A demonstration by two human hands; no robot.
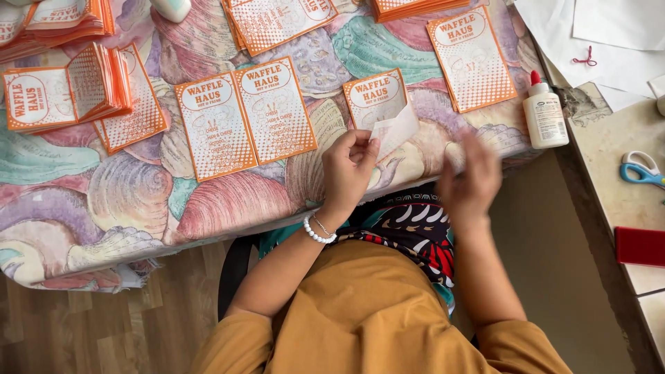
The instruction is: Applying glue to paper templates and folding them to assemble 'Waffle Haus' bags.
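Left hand (348,168) pinches folded white paper (393,130) at its lower corner, paper sticking up toward 1 o'clock over orange card (373,97); right hand (471,179) blurred, at 3 o'clock of paper, apart from it, grip cannot be told; glue bottle (544,114) upright at surface (138,215) edge, 2 o'clock of right hand; scissors (643,169) further at 3 o'clock.

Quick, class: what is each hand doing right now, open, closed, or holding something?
Left hand: closed, pinching a small white paper piece.
Right hand: motion-blurred above the table edge; grip cannot be told.
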